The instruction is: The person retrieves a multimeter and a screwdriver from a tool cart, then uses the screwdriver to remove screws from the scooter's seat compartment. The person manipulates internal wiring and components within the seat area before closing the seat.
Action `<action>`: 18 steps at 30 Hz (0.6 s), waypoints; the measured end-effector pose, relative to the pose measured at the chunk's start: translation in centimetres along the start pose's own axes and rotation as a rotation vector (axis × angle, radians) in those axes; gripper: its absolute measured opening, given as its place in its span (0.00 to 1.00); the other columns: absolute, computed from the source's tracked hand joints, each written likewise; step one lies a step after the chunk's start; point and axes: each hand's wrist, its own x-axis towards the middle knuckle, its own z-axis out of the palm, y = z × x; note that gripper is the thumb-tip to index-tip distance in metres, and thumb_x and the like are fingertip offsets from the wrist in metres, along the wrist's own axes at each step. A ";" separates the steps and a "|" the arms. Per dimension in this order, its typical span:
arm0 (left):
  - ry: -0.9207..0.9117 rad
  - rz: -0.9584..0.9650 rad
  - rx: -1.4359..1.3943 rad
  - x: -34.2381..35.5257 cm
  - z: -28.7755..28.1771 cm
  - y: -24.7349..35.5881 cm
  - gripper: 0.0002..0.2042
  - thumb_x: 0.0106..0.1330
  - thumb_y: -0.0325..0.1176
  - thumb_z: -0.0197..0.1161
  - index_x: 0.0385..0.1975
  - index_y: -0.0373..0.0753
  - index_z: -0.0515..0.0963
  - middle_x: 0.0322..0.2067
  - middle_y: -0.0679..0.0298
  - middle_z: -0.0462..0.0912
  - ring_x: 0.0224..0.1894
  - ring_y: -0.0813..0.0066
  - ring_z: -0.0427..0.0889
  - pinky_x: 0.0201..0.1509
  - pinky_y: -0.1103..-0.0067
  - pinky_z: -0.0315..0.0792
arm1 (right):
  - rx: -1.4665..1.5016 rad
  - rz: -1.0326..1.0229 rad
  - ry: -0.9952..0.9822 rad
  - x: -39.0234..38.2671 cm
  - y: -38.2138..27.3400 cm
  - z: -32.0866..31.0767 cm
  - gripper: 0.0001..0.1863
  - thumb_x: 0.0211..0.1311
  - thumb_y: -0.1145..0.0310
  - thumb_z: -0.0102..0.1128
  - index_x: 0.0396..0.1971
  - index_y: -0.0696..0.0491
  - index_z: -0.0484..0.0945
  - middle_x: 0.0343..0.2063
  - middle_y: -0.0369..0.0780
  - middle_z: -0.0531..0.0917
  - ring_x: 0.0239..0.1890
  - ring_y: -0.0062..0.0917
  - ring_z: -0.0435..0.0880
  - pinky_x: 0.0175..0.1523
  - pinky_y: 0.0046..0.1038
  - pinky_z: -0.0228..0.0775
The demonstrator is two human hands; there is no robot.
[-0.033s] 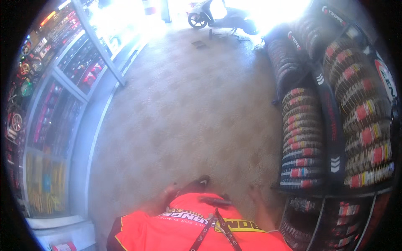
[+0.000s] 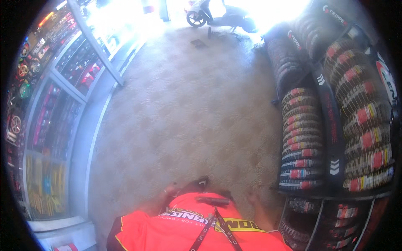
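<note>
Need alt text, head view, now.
The person's blurred left hand and right hand are low beside their red-orange shirt, grip unclear, above a shop floor. Stacked tires line the right, a glass display case the left; a scooter stands ahead.

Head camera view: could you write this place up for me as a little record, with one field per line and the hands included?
Left hand: low, beside the shirt; grip too blurred to tell
Right hand: lowered on the other side; grip also unclear
Clothing: bright red-orange shirt, dark lanyard in front
Floor: tan, patterned
Left side: glass-fronted cabinet
Right side: rows of tyres on a rack
Far end: scooter, side-on, against glare
</note>
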 end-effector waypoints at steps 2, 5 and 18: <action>-0.045 -0.051 -0.075 2.7 -1.6 5.2 0.45 0.62 0.44 0.78 0.74 0.39 0.56 0.29 0.61 0.80 0.23 0.75 0.77 0.23 0.76 0.74 | -0.070 0.071 -0.161 3.2 2.4 0.8 0.28 0.67 0.47 0.61 0.58 0.51 0.82 0.53 0.50 0.86 0.58 0.42 0.84 0.62 0.41 0.74; -0.023 -0.101 -0.201 5.1 -2.3 10.2 0.45 0.63 0.39 0.78 0.74 0.39 0.54 0.24 0.64 0.75 0.20 0.77 0.72 0.19 0.77 0.69 | -0.140 0.175 -0.325 7.7 3.3 0.5 0.29 0.66 0.47 0.61 0.58 0.52 0.81 0.52 0.51 0.86 0.58 0.43 0.84 0.62 0.42 0.74; 0.219 -0.009 -0.177 21.4 -7.9 41.1 0.37 0.65 0.45 0.74 0.68 0.34 0.64 0.37 0.58 0.85 0.27 0.74 0.78 0.24 0.76 0.71 | 0.006 -0.178 0.125 56.9 -34.7 -28.5 0.30 0.65 0.48 0.60 0.57 0.58 0.81 0.48 0.56 0.86 0.56 0.49 0.84 0.61 0.45 0.74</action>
